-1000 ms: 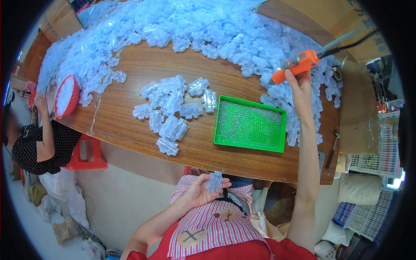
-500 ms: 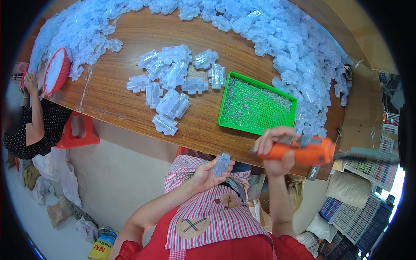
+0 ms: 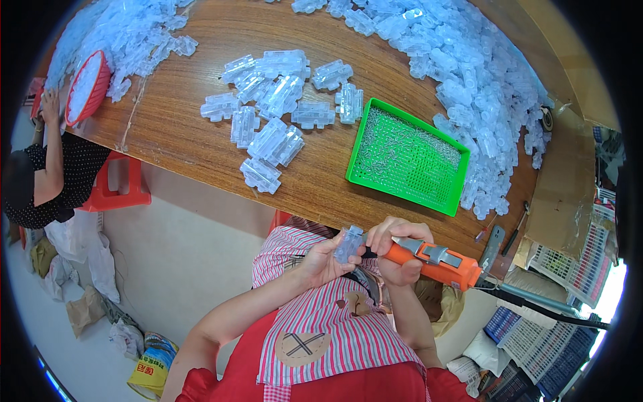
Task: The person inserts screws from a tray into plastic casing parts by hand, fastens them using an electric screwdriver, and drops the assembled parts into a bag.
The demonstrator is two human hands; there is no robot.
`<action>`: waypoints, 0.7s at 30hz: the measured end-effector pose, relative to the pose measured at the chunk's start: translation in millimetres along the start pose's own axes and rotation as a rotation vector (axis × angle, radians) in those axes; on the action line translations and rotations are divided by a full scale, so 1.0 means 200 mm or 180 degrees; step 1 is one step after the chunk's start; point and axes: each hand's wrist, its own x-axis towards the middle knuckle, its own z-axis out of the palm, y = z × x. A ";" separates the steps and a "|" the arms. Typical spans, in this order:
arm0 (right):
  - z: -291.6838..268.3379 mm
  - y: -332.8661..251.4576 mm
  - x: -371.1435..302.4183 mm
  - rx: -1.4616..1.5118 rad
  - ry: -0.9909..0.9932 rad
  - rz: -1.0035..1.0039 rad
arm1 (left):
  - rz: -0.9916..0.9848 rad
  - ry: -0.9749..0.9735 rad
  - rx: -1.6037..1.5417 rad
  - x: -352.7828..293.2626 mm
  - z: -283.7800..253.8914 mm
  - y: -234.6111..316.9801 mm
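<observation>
Pinched in the fingers of my left hand point(image 3: 323, 262) is a clear plastic part point(image 3: 349, 245), held upright just off the table's front edge. My right hand point(image 3: 400, 249) is wrapped round an orange electric screwdriver point(image 3: 439, 265), its front end pointing left at the clear part. The tip is hidden by my fingers, so contact cannot be made out. Beyond my hands, a green tray point(image 3: 408, 196) of small metal screws sits on the table. To its left lies a loose group of similar clear parts point(image 3: 278, 94).
A large heap of clear parts point(image 3: 462, 80) spreads along the table's far and right sides. A red basket point(image 3: 100, 87) stands at the left, near another person's hand point(image 3: 51, 107). A cable point(image 3: 536, 305) trails right from the screwdriver. A dark tool point(image 3: 516, 231) lies at the right edge.
My right hand has brought the screwdriver left and slightly down, up to the clear part in my left hand. The left hand stays nearly in place. The whole view has shifted a little.
</observation>
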 end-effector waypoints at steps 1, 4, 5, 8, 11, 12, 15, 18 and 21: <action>0.00 0.01 -0.01 -0.0069 -0.0016 -0.0003 | -0.0006 -0.0039 -0.0033 0.00 0.00 0.00; 0.02 0.02 -0.02 -0.0145 -0.0070 -0.0020 | 0.0055 0.0051 0.0081 0.00 -0.01 -0.01; 0.02 0.02 -0.02 -0.0146 -0.0099 -0.0031 | 0.0061 0.0048 0.0070 0.00 -0.01 -0.01; 0.03 0.02 -0.02 -0.0162 -0.0143 0.0004 | 0.0084 0.0173 0.0072 0.00 0.00 -0.01; 0.03 0.04 -0.02 -0.0249 -0.0231 -0.0055 | 0.0056 0.0131 0.0060 0.00 0.01 -0.01; 0.03 0.05 -0.02 -0.0236 -0.0289 -0.0104 | 0.0072 0.0160 0.0089 0.00 0.01 -0.01; 0.06 0.05 -0.01 -0.0566 -0.0307 -0.0275 | 0.0099 0.0188 0.0139 -0.01 0.01 0.00; 0.04 0.06 0.00 -0.0815 -0.0418 -0.0333 | 0.0088 0.0267 0.0226 -0.01 0.03 0.00; 0.03 0.04 0.00 -0.0900 -0.0377 -0.0207 | 0.0036 0.0174 0.0187 0.00 0.03 0.00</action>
